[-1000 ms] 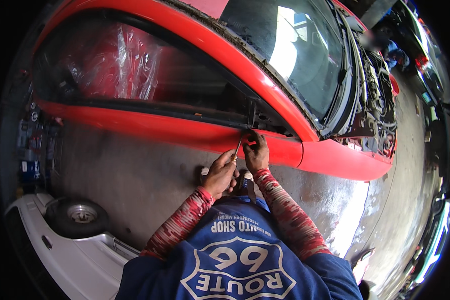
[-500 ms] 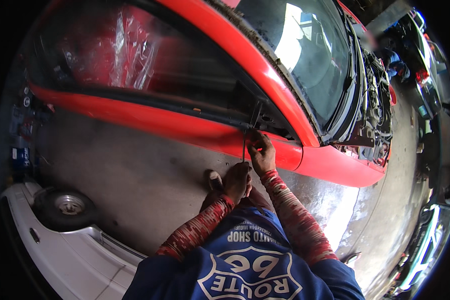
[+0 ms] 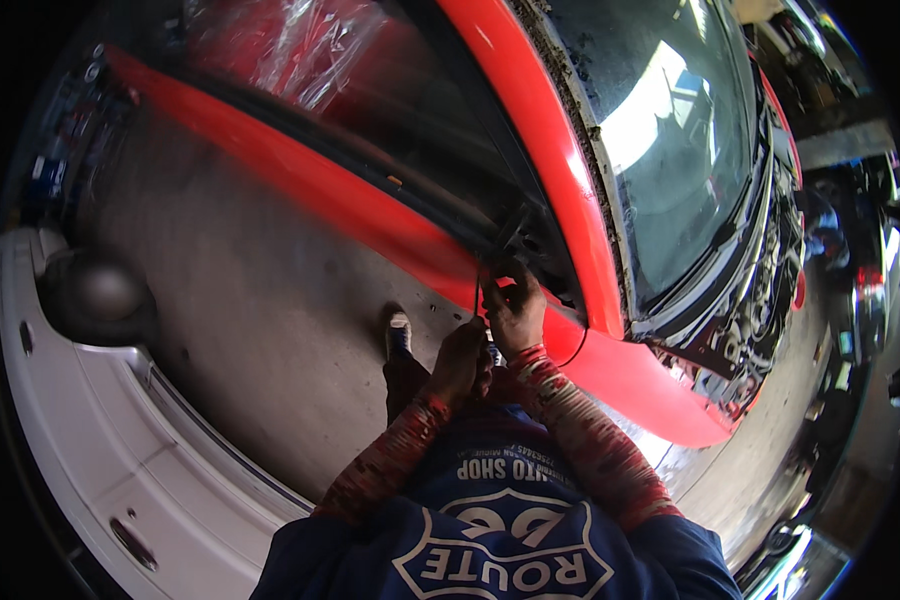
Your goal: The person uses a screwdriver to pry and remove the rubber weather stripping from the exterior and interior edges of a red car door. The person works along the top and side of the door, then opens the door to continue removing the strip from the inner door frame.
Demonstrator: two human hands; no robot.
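Observation:
My left hand is closed in a fist around a screwdriver. Its thin shaft points up to the red car door, and the handle is hidden in my palm. My right hand is beside the shaft's far end, fingers bent and pinched together at the door's upper edge; what they grip is too small to tell. Just beyond my fingertips is the black mirror corner of the door, with its cover off and dark parts showing.
The windshield and the exposed engine bay lie to the right. A white vehicle stands behind at the lower left. Clear plastic film shows through the door window. My shoe is on the concrete floor.
My view has turned, so the red car appears rotated clockwise and the white vehicle higher up. Both hands keep about the same hold at the mirror corner.

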